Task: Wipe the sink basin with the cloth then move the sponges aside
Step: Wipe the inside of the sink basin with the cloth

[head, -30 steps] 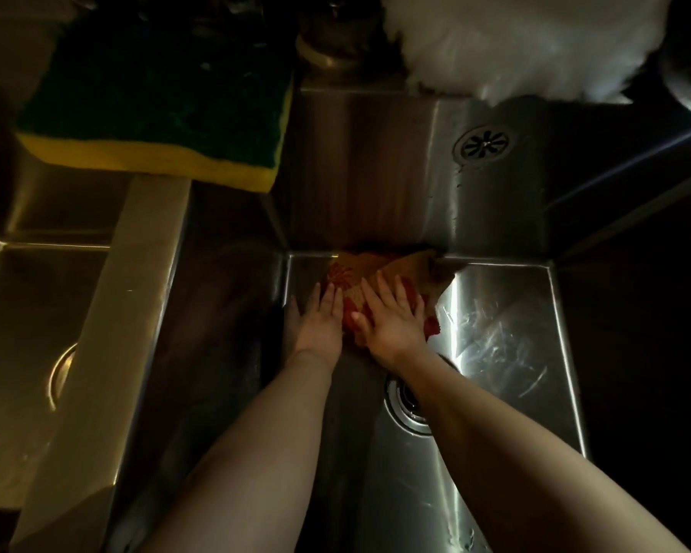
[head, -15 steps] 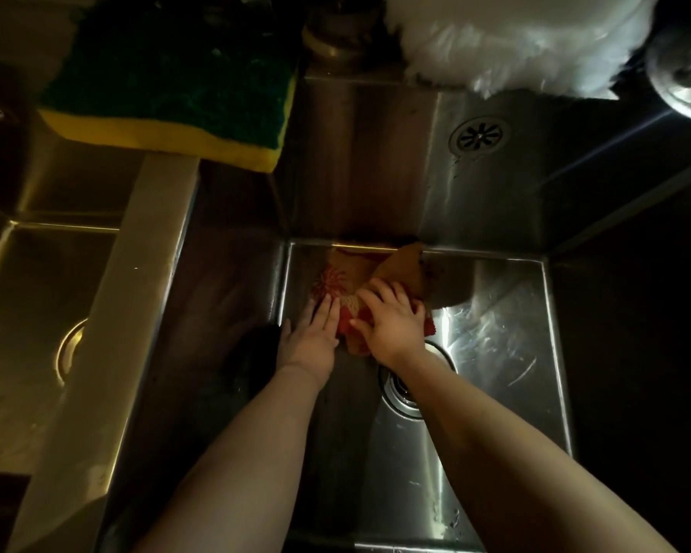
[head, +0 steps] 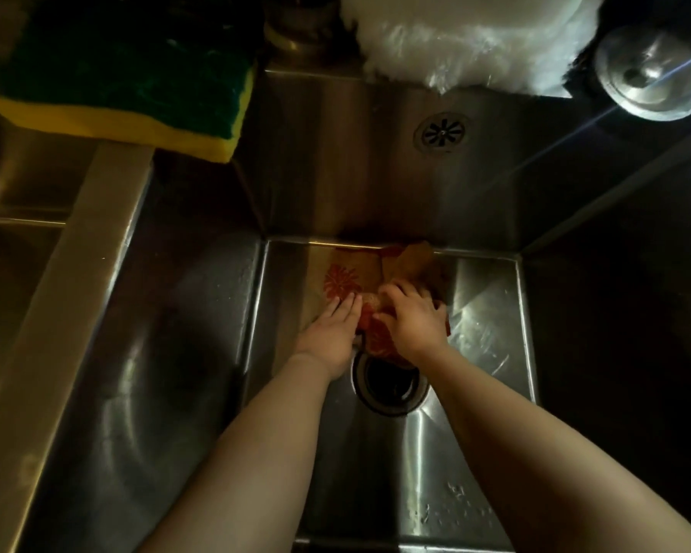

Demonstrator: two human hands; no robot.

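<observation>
Sink basin (head: 435,453) floor holds both hands at its far end. Well up and left of them, a green-and-yellow sponge (head: 136,89) sits on the rim at the head of the divider (head: 68,305). The left hand (head: 332,333) lies flat, fingers straight and together, pressing the near left edge of the patterned cloth (head: 360,273). Beyond its fingertips the cloth spreads back to the rear wall. Just right of it, the right hand (head: 413,319) has its fingers curled, bunching the cloth's red folds under the palm. Directly behind both wrists is the drain (head: 391,387), the cloth's near edge touching its rim. Above, on the rear wall, an overflow grille (head: 441,132); beyond, something white and fluffy (head: 475,37).
</observation>
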